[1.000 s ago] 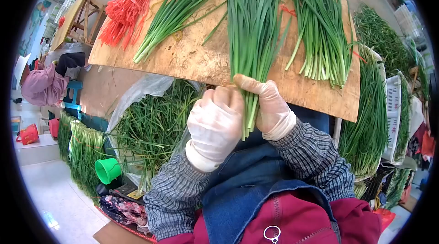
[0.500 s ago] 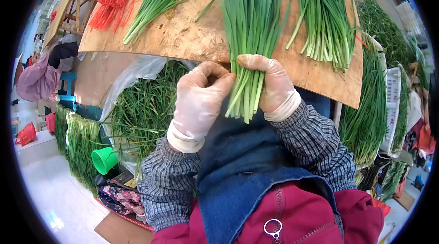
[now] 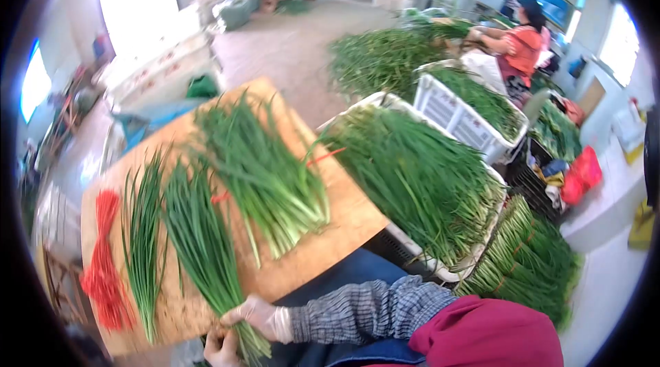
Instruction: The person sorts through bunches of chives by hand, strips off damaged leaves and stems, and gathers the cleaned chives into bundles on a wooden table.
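My right hand [image 3: 258, 317], in a thin pale glove, is closed round the lower stems of a green leafy bunch [image 3: 203, 240]. The bunch lies on the wooden board [image 3: 330, 257] with its stem ends past the near edge. My left hand [image 3: 221, 348] is beside those stems at the bottom of the view, its fingers bent; what they pinch, if anything, is too small to see. A thinner bunch [image 3: 143, 243] and red ties [image 3: 106, 264] lie to the left, and a wider bunch [image 3: 265, 174] to the right.
Right of the board stand a crate heaped with greens [image 3: 419, 181], a white crate [image 3: 471, 116] and tied bundles [image 3: 529, 264]. A person in an orange top [image 3: 524, 47] sits beyond them. More greens [image 3: 385, 58] lie on the floor; other people sit far back.
The view has swung to the right and up, bringing crates and people into sight. My right hand still holds the bunch; my left hand is now partly cut off at the bottom.
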Demonstrator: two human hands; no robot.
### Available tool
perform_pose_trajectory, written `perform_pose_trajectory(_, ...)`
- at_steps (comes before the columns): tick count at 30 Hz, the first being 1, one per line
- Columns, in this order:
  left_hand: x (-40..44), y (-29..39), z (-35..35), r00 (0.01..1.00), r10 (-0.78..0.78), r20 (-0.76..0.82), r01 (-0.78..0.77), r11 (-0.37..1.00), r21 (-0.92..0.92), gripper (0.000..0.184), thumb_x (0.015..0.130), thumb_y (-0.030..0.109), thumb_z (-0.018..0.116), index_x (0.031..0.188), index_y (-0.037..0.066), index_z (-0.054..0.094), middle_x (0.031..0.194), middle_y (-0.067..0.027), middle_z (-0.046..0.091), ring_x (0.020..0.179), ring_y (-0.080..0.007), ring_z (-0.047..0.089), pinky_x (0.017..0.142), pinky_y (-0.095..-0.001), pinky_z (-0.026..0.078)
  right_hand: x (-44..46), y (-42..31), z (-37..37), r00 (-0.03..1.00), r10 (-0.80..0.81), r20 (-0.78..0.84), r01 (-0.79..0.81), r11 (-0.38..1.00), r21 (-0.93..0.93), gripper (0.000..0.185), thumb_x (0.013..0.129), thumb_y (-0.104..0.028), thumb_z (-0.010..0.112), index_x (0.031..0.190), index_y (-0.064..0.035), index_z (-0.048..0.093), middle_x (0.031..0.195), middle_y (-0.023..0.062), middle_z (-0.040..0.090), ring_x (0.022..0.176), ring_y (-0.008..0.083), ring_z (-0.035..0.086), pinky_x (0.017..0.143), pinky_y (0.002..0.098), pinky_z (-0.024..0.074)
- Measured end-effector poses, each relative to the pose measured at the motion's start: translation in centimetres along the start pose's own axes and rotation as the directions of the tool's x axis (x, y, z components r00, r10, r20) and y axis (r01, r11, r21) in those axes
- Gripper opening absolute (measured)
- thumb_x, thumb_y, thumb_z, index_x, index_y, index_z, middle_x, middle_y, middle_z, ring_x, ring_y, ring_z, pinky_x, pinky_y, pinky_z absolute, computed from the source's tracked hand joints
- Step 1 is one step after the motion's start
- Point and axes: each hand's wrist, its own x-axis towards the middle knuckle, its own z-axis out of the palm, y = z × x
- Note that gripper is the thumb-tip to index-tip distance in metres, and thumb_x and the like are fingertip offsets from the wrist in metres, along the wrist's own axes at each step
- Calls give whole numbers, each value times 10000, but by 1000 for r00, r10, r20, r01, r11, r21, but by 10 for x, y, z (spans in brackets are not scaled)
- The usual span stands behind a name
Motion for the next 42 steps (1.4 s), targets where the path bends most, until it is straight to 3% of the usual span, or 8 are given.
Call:
perform_pose_trajectory(1, 29, -34, -27, 999, -44, -8, 44, 999, 12, 53, 735, 63, 593, 719, 20, 568, 664, -52, 574, 602, -129, 534, 544, -256, 413, 0, 1, 0, 999, -37, -6, 37, 997, -62, 117, 720, -21, 599, 831, 15, 602, 739, 100, 620, 626, 198, 597, 600, 312, 489)
perform_pose_trajectory(8, -13, 7, 9, 996, 38, -77, -41, 998, -38, 99, 801, 85, 594, 867, 12, 586, 792, -25, 574, 694, -105, 518, 633, -217, 418, -27, -16, 15, 999, 42, -3, -42, 999, 15, 185, 767, -9, 574, 925, 66, 510, 736, 170, 600, 511, 246, 605, 484, 343, 536)
perform_pose_trajectory(11, -13, 9, 5, 998, 57, -37, -60, 996, -69, 93, 799, 81, 594, 862, 13, 588, 800, -27, 573, 703, -107, 520, 638, -216, 419, 0, -1, 1, 944, -290, -158, 213, 899, -382, 142, 624, -84, 715, 712, 8, 650, 674, 53, 615, 597, 156, 561, 548, 302, 462)
perform_pose_trajectory(14, -15, 14, 3, 997, 67, -43, -70, 995, -71, 88, 794, 80, 597, 853, 15, 594, 782, -24, 576, 688, -103, 520, 627, -210, 418, -27, -18, 15, 997, 72, 38, -75, 994, 82, 200, 771, -30, 599, 926, 65, 516, 738, 159, 598, 527, 250, 608, 497, 351, 545)
perform_pose_trajectory(26, -8, 5, -8, 1000, -15, -20, 14, 1000, -3, 140, 776, 79, 590, 895, 11, 614, 732, -8, 579, 595, -69, 470, 534, -178, 361, -13, -11, 6, 995, -61, -81, 44, 978, -202, 217, 735, -36, 643, 918, 45, 561, 743, 130, 603, 550, 225, 601, 489, 334, 525)
perform_pose_trajectory(30, -10, 3, -11, 1000, -28, -8, 27, 997, -68, 147, 772, 69, 583, 902, 8, 615, 732, -13, 579, 592, -77, 473, 539, -183, 367, -14, -8, 6, 999, -32, -25, 30, 995, -92, 211, 728, -41, 653, 902, 45, 570, 714, 115, 603, 562, 215, 599, 491, 333, 517)
perform_pose_trajectory(38, -25, -1, -40, 986, 93, -137, -76, 989, 127, 123, 774, 68, 595, 859, -17, 621, 746, -44, 595, 641, -119, 520, 576, -229, 412, -20, -13, 13, 994, -106, -15, 103, 987, -126, 123, 691, -10, 650, 789, 44, 598, 658, 109, 597, 510, 216, 571, 458, 312, 485)
perform_pose_trajectory(42, -64, -41, -116, 959, -5, -284, 59, 982, 181, 116, 775, 67, 606, 846, -23, 630, 761, -57, 604, 646, -132, 520, 606, -254, 423, -7, -8, 3, 997, -75, 16, 76, 991, -113, 55, 700, -15, 623, 723, 30, 601, 636, 97, 594, 539, 184, 580, 455, 304, 485)
